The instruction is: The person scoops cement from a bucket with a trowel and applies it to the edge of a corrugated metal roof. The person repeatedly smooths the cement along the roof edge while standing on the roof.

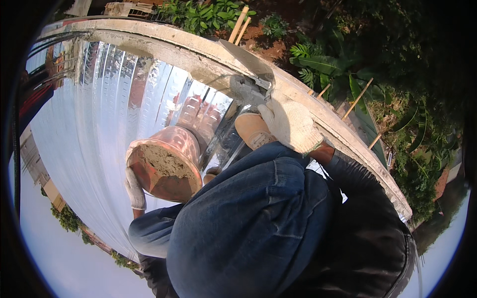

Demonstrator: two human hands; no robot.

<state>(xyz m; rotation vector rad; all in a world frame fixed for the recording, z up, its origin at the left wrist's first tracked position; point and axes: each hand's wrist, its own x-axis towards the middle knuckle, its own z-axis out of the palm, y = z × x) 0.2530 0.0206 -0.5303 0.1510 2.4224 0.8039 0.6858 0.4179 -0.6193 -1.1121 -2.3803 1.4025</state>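
Observation:
My left hand [133,190], in a pale knitted glove, grips the side of a reddish bucket [184,140] at its rim. The bucket is tilted with its mouth toward me, and grey wet mortar [166,163] lies inside. In my right hand [293,124], also gloved, is a trowel [247,60]; the fingers close round its handle, which they hide. The trowel's grey blade lies over the top of the concrete wall edge [194,43]. Fresh dark mortar [244,90] sits along the wall's inner side, just below the blade.
Shiny corrugated metal roofing [112,119] spreads to the left and beneath the bucket. My shoe [252,130] rests beside the wall, close to my right hand. Beyond the wall are wooden poles [238,25], plants [323,64] and bare soil. Cables [54,43] run at the far left.

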